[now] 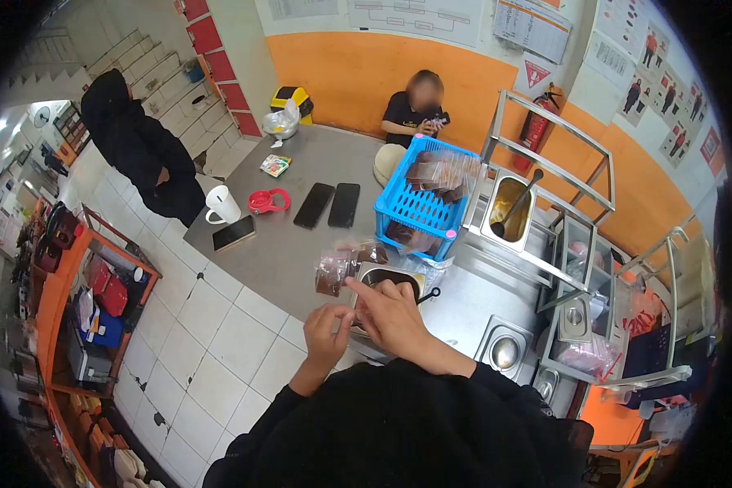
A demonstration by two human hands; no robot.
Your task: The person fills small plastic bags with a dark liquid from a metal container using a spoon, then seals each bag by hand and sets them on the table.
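My left hand is at the near edge of the metal table, its fingers curled together. Whatever is in them, if anything, I cannot make out. Beside it, my right hand reaches over a steel pan of dark contents and covers much of it. Its index finger stretches left, and I see nothing held in it. Just beyond the fingertips lie small clear bags of brown sauce. A black ladle handle sticks out at the pan's right side.
A blue basket with more brown bags stands behind the pan. Phones, a red tape dispenser and a white mug are on the table. One person sits opposite; another stands left. A yellow-filled pan is right.
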